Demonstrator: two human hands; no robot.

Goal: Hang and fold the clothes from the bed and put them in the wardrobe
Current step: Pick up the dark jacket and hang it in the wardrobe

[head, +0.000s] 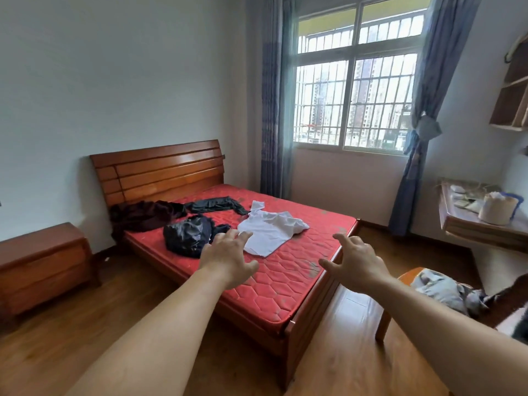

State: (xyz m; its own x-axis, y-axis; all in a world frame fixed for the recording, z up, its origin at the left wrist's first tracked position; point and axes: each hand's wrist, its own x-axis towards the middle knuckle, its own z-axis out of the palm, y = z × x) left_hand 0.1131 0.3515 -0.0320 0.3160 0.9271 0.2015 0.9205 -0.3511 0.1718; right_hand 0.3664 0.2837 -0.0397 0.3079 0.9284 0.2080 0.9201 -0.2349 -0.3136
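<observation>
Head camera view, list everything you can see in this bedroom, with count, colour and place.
bed: one, brown wood frame, red mattress, centre of room
white shirt: one, white, spread mid-mattress
black garment: one, shiny black, bunched left of the shirt
dark garment: one, dark grey, near the headboard
maroon garment: one, dark maroon, draped over the mattress's left corner
nightstand: one, brown, left of bed
window: one, white-framed, barred, far wall
curtains: two, blue, either side of window
desk: one, brown, cluttered, right wall
shelf: one, brown, above desk
chair: one, orange-brown, right foreground, grey cloth on it
left hand: open, empty, over mattress
right hand: open, empty, over bed's foot
</observation>
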